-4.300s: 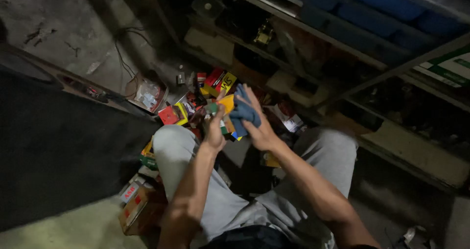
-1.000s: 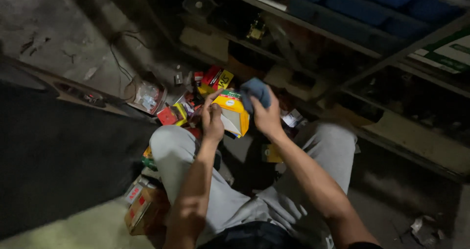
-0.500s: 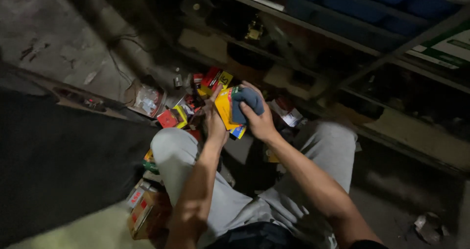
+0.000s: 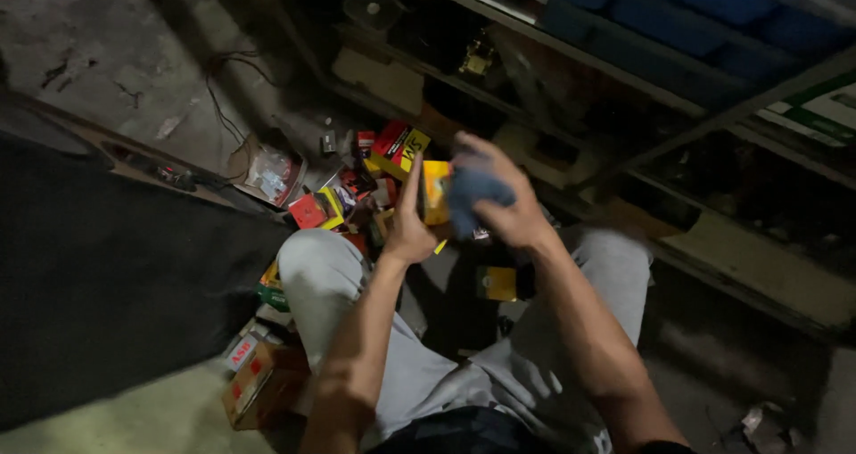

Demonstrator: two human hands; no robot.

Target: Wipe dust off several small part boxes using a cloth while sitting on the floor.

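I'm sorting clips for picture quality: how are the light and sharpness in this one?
Head view: dim overall, with deep shadow over the shelves and the dark mat; the right hand and blue cloth are motion-blurred; the left hand and yellow box are a little sharper; no glare.

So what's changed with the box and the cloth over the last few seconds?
The right hand has moved the blue cloth from the top of the yellow box to its side. The left hand still holds the box, now turned edge-on. The pile of small boxes on the floor looks unchanged.
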